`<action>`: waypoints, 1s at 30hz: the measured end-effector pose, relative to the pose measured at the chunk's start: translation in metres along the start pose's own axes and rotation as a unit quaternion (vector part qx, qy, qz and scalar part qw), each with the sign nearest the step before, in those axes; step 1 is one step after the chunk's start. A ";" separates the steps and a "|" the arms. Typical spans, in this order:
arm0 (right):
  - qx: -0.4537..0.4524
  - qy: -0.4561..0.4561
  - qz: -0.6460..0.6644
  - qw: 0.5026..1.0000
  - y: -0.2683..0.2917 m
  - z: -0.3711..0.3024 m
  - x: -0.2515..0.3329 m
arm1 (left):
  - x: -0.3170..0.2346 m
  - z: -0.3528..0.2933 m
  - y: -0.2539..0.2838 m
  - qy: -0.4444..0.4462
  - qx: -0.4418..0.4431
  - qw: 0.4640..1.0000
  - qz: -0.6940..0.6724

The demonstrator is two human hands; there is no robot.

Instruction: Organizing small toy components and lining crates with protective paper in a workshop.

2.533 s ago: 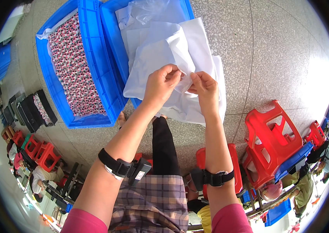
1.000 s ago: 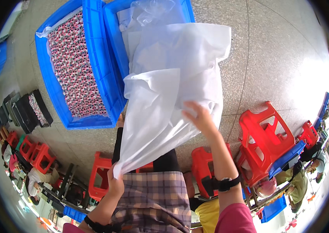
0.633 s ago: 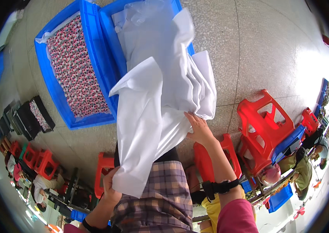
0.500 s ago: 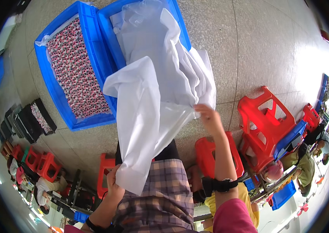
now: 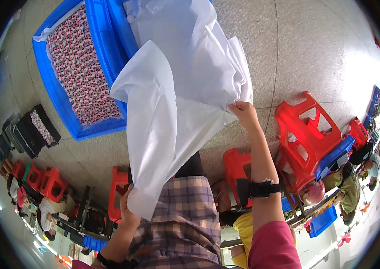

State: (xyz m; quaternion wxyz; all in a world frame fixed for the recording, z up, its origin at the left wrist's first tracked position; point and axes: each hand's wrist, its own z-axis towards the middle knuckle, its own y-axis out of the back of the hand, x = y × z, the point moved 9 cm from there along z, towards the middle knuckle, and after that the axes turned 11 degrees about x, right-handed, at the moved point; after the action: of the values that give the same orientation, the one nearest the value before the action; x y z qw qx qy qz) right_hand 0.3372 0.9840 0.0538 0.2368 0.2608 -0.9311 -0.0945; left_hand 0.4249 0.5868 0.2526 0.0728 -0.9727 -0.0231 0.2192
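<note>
Large white sheets (image 5: 190, 58), thin and creased like plastic or liner, spread out of a blue crate in front of me. One sheet hangs down toward my lap. My left hand (image 5: 129, 210) pinches its near corner, low over my plaid apron (image 5: 179, 215). Farther off, my right hand (image 5: 244, 113) grips the gathered edge of the sheets at their right side, arm stretched out. The sheet folds and sags between both hands. To the left stands a blue crate (image 5: 92, 135) filled with many small pink, white and dark pieces (image 5: 80, 67).
Red plastic stools (image 5: 309, 134) are stacked at the right, with another stool (image 5: 235, 170) near my right arm and one (image 5: 118, 190) by my left. Black trays (image 5: 30, 132) lie on the floor at the left. People sit at tables behind on both sides.
My right hand has closed on the sheet edge and moved slightly up and right. The sheet stretches more tautly; my left hand still pinches its corner. The view has shifted slightly.
</note>
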 end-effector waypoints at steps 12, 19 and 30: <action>-0.069 0.086 -0.085 0.990 0.002 -0.031 0.049 | -0.022 -0.036 0.038 -0.026 -0.139 0.976 -0.166; -0.114 0.018 0.031 0.993 0.031 -0.037 0.035 | -0.050 -0.038 0.046 -0.061 -0.113 0.982 -0.137; -0.117 -0.010 0.050 0.992 0.032 -0.015 -0.002 | -0.036 -0.076 0.105 -0.057 -0.212 0.966 -0.137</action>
State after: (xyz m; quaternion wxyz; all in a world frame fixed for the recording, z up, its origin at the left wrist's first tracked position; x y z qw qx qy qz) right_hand 0.3322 1.0113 0.0756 0.2609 0.1832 -0.9279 -0.1935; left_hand 0.4260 0.4700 0.3196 -0.1068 -0.9394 -0.2061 0.2524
